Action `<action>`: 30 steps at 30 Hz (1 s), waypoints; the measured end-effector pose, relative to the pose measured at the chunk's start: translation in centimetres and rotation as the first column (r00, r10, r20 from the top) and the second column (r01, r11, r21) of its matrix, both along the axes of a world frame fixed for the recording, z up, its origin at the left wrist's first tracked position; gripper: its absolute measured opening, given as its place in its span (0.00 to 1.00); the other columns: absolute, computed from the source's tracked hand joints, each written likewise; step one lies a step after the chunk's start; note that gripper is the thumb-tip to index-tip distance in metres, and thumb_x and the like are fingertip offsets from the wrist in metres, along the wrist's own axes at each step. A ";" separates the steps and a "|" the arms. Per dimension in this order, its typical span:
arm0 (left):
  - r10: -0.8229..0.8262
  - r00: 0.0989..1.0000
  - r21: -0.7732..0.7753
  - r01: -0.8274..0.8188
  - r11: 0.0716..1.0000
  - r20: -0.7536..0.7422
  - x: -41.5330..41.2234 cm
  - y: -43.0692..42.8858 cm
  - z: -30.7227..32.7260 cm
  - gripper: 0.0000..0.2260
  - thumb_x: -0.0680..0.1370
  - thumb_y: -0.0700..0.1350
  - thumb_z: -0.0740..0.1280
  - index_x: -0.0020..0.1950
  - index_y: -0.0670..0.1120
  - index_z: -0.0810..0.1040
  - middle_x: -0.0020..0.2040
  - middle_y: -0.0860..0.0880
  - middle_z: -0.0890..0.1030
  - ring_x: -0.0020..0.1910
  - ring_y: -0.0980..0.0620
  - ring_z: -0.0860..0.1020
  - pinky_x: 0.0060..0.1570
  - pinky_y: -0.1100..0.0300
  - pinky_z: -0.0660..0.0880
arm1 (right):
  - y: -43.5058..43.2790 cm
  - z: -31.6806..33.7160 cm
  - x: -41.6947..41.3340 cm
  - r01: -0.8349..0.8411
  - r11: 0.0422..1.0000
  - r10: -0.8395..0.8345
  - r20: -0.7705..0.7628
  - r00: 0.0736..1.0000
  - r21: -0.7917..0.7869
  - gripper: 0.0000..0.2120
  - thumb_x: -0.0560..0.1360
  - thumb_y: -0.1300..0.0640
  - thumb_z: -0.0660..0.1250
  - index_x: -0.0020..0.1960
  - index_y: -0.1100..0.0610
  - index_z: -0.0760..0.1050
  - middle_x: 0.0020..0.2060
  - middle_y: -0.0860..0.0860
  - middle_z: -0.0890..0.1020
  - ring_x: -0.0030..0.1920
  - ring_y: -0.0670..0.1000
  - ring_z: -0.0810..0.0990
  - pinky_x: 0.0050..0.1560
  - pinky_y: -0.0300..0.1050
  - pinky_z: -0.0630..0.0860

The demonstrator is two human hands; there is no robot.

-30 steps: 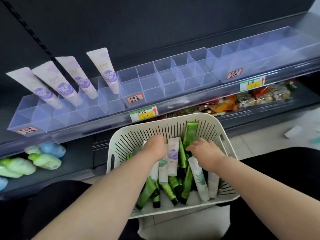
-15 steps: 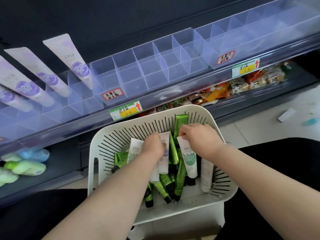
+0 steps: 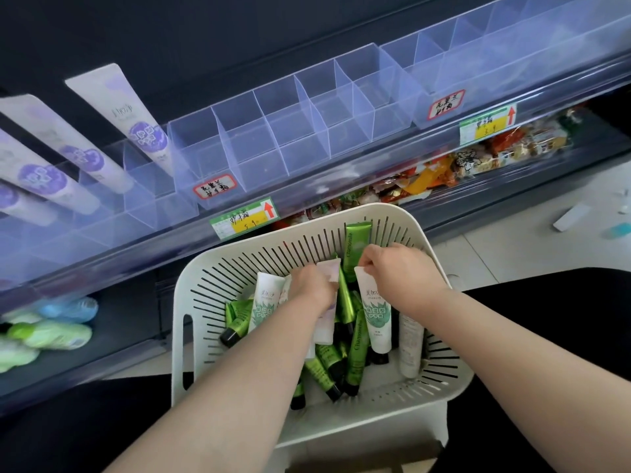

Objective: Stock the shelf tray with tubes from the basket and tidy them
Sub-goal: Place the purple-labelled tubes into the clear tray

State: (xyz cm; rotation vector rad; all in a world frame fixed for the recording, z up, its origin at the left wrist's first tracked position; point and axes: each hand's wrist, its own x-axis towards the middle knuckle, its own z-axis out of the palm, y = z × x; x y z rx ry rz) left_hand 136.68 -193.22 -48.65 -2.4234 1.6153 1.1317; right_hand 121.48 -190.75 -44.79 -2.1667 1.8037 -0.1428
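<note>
1. Shelf tray (image 3: 341, 107): purple tubes (image 3: 143, 131) stand tilted at its left end.
2. Basket (image 3: 181, 302) sits below the shelf's front edge and holds a loose pile of tubes.
3. Left hand (image 3: 312, 288) curled round pale tube (image 3: 324, 331), near the crimp.
4. Right hand (image 3: 399, 278) pinches white-green tube (image 3: 375, 315) at the crimp.
5. Tubes look light, soft and slick. Best taken by the flat crimp or mid-body.
6. Dark shelf unit; tiled floor (image 3: 512, 240) at right.
</note>
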 end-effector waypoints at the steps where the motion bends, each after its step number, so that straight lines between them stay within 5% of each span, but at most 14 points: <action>1: -0.003 1.000 -0.017 0.003 1.000 0.006 -0.2 0.2 0.1 0.11 0.73 0.45 0.70 0.53 0.42 0.78 0.52 0.45 0.80 0.47 0.44 0.80 0.41 0.57 0.76 | 0.1 0.1 0.0 0.003 1.000 -0.003 0.002 1.000 -0.007 0.09 0.79 0.58 0.60 0.56 0.48 0.73 0.40 0.49 0.77 0.43 0.53 0.76 0.37 0.44 0.65; 5: 0.066 0.997 0.024 -0.065 0.998 -0.044 0.0 0.2 0.5 0.16 0.72 0.44 0.74 0.55 0.42 0.73 0.49 0.45 0.80 0.36 0.49 0.78 0.20 0.63 0.69 | 0.0 0.6 0.1 0.015 0.999 -0.015 0.007 1.000 -0.051 0.09 0.79 0.59 0.60 0.56 0.49 0.73 0.39 0.49 0.77 0.45 0.52 0.75 0.39 0.45 0.64; 9: 0.019 0.998 0.022 -0.018 1.000 -0.055 0.4 0.9 0.6 0.11 0.71 0.48 0.74 0.50 0.46 0.79 0.49 0.47 0.82 0.45 0.47 0.80 0.45 0.57 0.77 | 0.0 1.1 0.2 0.002 0.999 -0.001 0.020 1.000 -0.044 0.09 0.79 0.58 0.60 0.56 0.48 0.74 0.42 0.48 0.79 0.46 0.51 0.75 0.41 0.45 0.66; 12: -0.003 0.991 -0.109 -0.012 0.994 -0.131 0.7 1.4 1.2 0.08 0.75 0.50 0.70 0.51 0.48 0.79 0.49 0.49 0.82 0.48 0.47 0.79 0.49 0.53 0.76 | 0.1 1.6 0.7 -0.017 0.996 0.019 0.030 0.999 -0.086 0.09 0.78 0.58 0.61 0.55 0.48 0.75 0.42 0.47 0.80 0.47 0.50 0.75 0.41 0.45 0.66; 19: -0.062 0.982 -0.491 -0.035 0.870 -0.181 5.8 3.3 7.7 0.07 0.78 0.49 0.67 0.54 0.51 0.75 0.42 0.52 0.79 0.41 0.50 0.78 0.39 0.58 0.72 | 0.2 5.9 4.0 -0.043 0.986 0.055 0.071 0.996 -0.163 0.10 0.80 0.56 0.60 0.57 0.50 0.75 0.38 0.48 0.75 0.45 0.51 0.74 0.39 0.45 0.66; 23: 0.054 0.979 -0.619 -0.165 0.768 -0.194 10.4 4.1 12.4 0.02 0.80 0.48 0.63 0.52 0.52 0.72 0.44 0.52 0.77 0.42 0.50 0.74 0.39 0.58 0.66 | -0.9 9.4 8.2 -0.077 0.952 0.132 0.171 0.976 -0.297 0.08 0.79 0.55 0.61 0.55 0.52 0.77 0.43 0.53 0.81 0.49 0.55 0.77 0.44 0.49 0.72; 30: 0.215 0.964 -0.785 -0.255 0.564 -0.158 19.7 5.9 21.0 0.06 0.81 0.47 0.62 0.56 0.49 0.74 0.48 0.52 0.77 0.47 0.51 0.74 0.38 0.59 0.66 | -1.8 16.9 17.8 -0.139 0.855 0.263 0.188 0.946 -0.499 0.10 0.80 0.54 0.58 0.56 0.51 0.76 0.45 0.53 0.80 0.47 0.56 0.76 0.39 0.45 0.63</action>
